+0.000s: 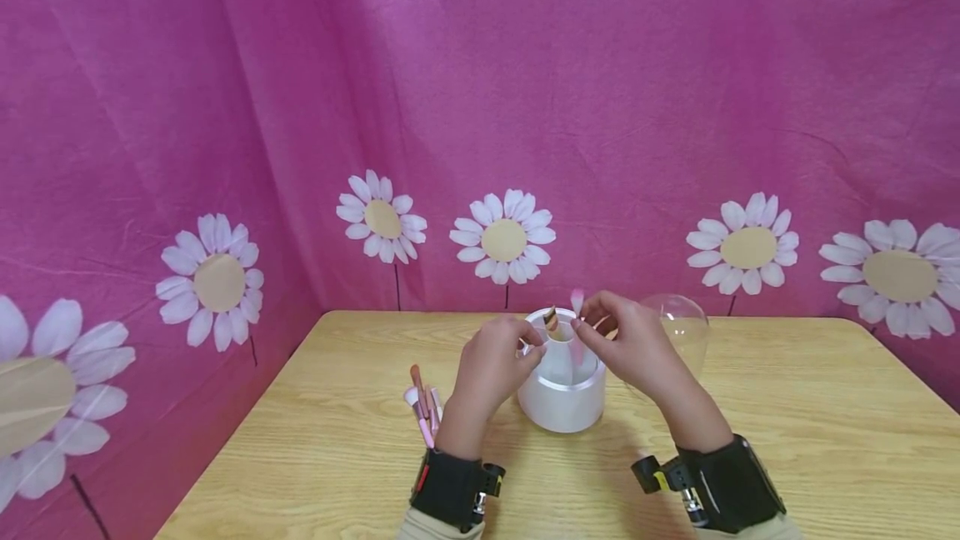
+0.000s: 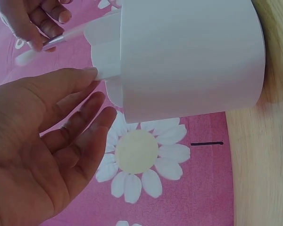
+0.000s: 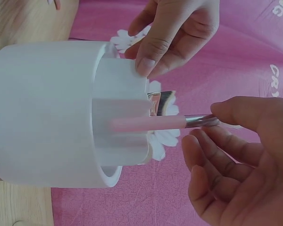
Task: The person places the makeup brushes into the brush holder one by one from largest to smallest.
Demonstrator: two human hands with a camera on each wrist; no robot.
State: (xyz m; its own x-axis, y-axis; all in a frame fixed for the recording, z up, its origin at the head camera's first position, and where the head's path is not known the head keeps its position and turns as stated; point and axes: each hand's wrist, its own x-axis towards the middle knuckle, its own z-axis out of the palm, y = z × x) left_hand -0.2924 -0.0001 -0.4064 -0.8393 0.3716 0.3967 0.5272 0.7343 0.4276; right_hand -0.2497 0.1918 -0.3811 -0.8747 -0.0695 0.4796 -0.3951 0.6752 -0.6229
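A white round makeup brush holder [image 1: 561, 407] stands on the table, with a paler scalloped insert [image 3: 120, 80] rising above its rim. My left hand [image 1: 491, 365] pinches the insert's upper edge between thumb and index finger. Between the thumb and fingers of my right hand [image 1: 630, 344] is a makeup brush [image 3: 151, 123], gripped near its silvery ferrule. Its pink handle points down at the insert; the pale pink bristles are uppermost. How far the handle reaches inside, I cannot tell. A second brush [image 3: 166, 101], dark and light bristled, shows above the insert's edge.
Several makeup brushes [image 1: 420, 407] stand in a cluster left of my left hand, their lower parts partly hidden by the wrist. Behind my right hand is a clear dome [image 1: 688, 327]. A pink flowered cloth [image 1: 622, 107] hangs behind the wooden table [image 1: 322, 440].
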